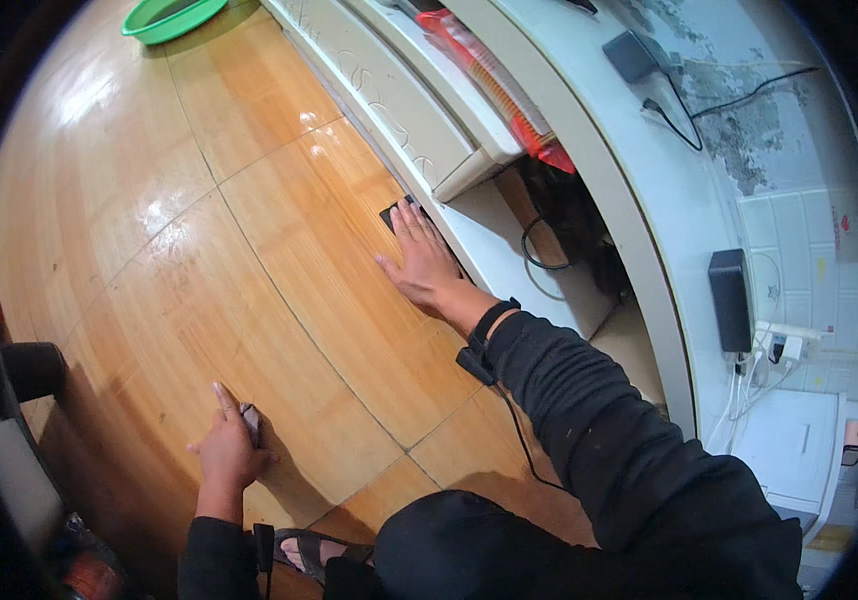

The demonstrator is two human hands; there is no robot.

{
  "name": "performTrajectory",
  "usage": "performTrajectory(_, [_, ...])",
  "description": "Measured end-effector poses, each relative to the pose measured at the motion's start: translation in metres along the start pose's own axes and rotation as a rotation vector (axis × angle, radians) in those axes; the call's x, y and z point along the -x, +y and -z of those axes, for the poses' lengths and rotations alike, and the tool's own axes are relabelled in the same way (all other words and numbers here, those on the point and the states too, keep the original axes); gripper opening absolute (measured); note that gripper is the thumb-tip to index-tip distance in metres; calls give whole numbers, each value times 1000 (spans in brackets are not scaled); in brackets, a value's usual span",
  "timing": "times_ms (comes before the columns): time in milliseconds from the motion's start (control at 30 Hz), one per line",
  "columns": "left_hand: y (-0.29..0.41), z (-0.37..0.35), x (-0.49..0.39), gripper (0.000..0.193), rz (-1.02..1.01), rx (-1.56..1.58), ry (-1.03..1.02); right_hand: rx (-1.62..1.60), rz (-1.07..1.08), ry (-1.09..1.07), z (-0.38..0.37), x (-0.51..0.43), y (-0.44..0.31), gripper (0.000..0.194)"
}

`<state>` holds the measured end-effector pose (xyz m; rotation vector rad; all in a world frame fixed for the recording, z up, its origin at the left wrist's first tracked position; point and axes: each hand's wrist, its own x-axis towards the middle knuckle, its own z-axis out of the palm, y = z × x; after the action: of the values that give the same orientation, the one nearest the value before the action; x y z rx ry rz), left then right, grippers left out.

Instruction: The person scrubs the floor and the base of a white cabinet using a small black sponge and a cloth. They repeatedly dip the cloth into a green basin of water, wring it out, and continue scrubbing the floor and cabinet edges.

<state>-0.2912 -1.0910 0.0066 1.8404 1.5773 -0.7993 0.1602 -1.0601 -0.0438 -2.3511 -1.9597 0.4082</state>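
My right hand [423, 259] lies flat, palm down, with its fingertips on a dark flat piece [396, 214] on the tiled floor [286, 247], right beside the base of a white cabinet [466, 232]. What the dark piece is made of I cannot tell. Lower left, my left hand [228, 446] holds a small crumpled greyish thing, perhaps a cloth [250, 422], above the floor, with the index finger stretched out. Both wrists carry dark straps or small devices with cables.
A green plastic basin [173, 21] stands on the floor at the top left. Dark furniture legs [31, 371] are at the left edge. Red packaging [504, 90] and cables fill part of the open cabinet. Chargers [630, 56] and a black box [730, 300] lie on its top.
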Motion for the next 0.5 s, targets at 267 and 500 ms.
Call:
performTrajectory(267, [-3,-5,-3,172,-34,31,43,-217,-78,-57,22,82,8,84])
performTrajectory(500, [-17,-15,-16,175,-89,134,73,-173,-48,-30,2,182,30,83])
